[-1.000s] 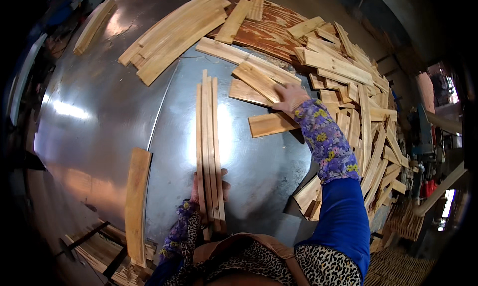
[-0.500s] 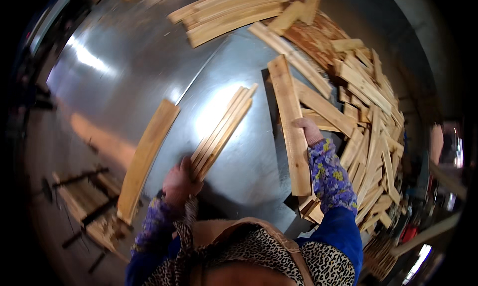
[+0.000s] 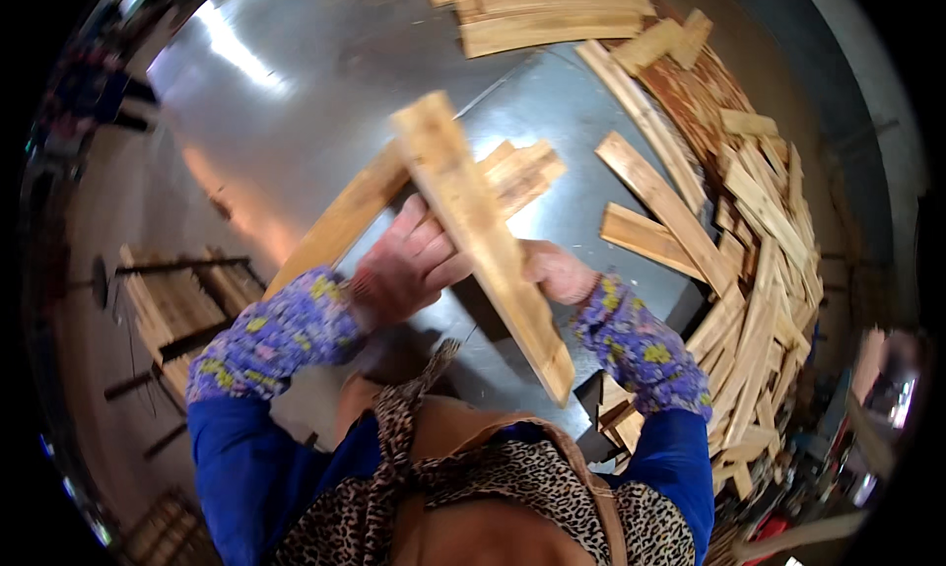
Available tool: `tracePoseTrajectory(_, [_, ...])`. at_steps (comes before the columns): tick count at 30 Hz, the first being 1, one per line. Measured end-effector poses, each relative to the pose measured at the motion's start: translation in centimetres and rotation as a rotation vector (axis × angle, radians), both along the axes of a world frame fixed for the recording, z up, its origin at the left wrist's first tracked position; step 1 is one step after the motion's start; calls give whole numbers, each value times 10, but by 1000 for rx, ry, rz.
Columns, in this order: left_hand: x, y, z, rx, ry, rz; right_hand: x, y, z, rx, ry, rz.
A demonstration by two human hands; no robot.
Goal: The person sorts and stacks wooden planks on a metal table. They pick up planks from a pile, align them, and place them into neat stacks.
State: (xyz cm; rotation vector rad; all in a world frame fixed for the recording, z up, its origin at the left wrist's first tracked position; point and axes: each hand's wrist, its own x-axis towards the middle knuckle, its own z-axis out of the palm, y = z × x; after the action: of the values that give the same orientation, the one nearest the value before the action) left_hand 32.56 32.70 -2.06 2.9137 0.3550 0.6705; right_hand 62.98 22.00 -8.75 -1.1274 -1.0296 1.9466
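My right hand (image 3: 560, 270) grips a flat wooden board (image 3: 483, 241) by its right edge and holds it slantwise above the metal table. On the board's left side, my left hand (image 3: 409, 266) is closed, with its fingertips partly hidden by the board. A few narrow wooden strips (image 3: 527, 177) stick out beyond the board in line with my left hand, and seem to be in its grip. Their near ends are hidden. A longer board (image 3: 345, 216) lies on the table to the left, partly behind my left hand.
A large loose heap of wooden pieces (image 3: 754, 310) covers the right side. Several boards (image 3: 552, 19) lie side by side at the far edge of the metal table (image 3: 305, 103). A rack with boards (image 3: 177, 300) stands on the floor at left.
The right hand has brought its board leftward, away from the heap, across the strips and up to the left hand. The left hand has turned. The view has shifted left.
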Motion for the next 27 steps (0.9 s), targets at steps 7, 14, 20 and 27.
tracePoseTrajectory(7, [15,-5,16,-406,191,-148,-11,42,20,111,-661,333])
tracePoseTrajectory(14, [0,9,-15,-333,576,298,81,49,9,239,-1005,158])
tracePoseTrajectory(20, [-146,4,-85,-300,544,785,335,-31,-35,-226,-1741,-142])
tracePoseTrajectory(27, [-190,-5,-113,-88,564,668,328,100,-30,425,-1811,-184])
